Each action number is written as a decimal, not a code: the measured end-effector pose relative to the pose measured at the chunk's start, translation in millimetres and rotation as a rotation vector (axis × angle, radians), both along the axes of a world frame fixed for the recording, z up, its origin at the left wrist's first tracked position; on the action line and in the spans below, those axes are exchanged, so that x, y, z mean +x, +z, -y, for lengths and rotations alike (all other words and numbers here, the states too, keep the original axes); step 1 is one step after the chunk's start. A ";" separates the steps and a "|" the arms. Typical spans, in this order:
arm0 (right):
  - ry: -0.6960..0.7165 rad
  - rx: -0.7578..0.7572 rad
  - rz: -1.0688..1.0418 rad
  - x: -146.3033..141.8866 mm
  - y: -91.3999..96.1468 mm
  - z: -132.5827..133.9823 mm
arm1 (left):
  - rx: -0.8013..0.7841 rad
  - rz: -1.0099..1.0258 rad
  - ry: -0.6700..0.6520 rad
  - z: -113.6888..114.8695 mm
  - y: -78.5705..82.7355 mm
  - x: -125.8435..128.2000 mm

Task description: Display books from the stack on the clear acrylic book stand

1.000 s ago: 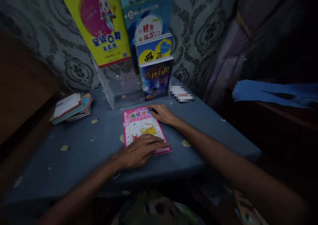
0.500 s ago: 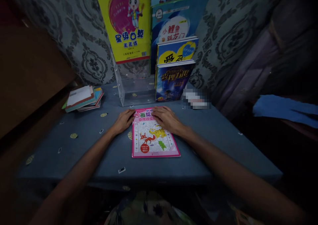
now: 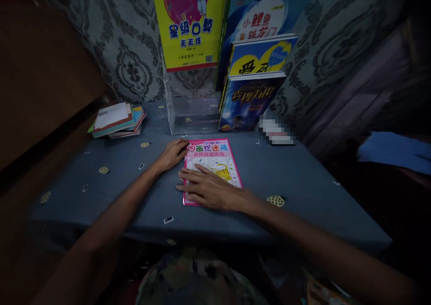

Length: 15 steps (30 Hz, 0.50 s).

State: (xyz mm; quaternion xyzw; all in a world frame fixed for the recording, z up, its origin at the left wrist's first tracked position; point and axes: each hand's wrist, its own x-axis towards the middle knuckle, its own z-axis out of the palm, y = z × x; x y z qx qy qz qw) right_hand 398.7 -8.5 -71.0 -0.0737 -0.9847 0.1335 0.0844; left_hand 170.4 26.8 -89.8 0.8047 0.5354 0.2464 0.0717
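A thin pink picture book (image 3: 215, 154) lies face up on the blue-grey tablecloth, its cover showing a yellow tiger and coloured Chinese lettering. My left hand (image 3: 173, 154) rests at the book's upper left edge, its fingers stretched out and touching the corner. Across the lower part of the cover lies my right hand (image 3: 209, 189), flat with the fingers apart and pointing left. It hides much of the lower cover. Neither hand grips anything.
Behind the book stands a clear acrylic rack (image 3: 193, 123) holding a yellow workbook (image 3: 191, 26) and several storybooks (image 3: 252, 100). A small stack of books (image 3: 117, 121) lies at the left. A blurred-out item (image 3: 278, 130) sits right of the rack. Patterned curtain (image 3: 133, 67) hangs behind.
My right hand has slid from the top right of the book down to its lower part. My left hand stays by the upper left corner. The view has tilted slightly down.
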 end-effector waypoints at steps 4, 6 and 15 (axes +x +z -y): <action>0.051 -0.049 0.060 5.0 0.0 25.4 | -0.005 -0.010 -0.002 0.2 0.5 -0.4; 0.046 -0.068 0.054 6.8 0.6 32.5 | -0.007 -0.019 -0.002 0.4 0.7 -0.5; -0.272 -0.117 0.020 51.5 6.3 30.4 | -0.022 -0.037 0.023 2.1 -0.4 1.0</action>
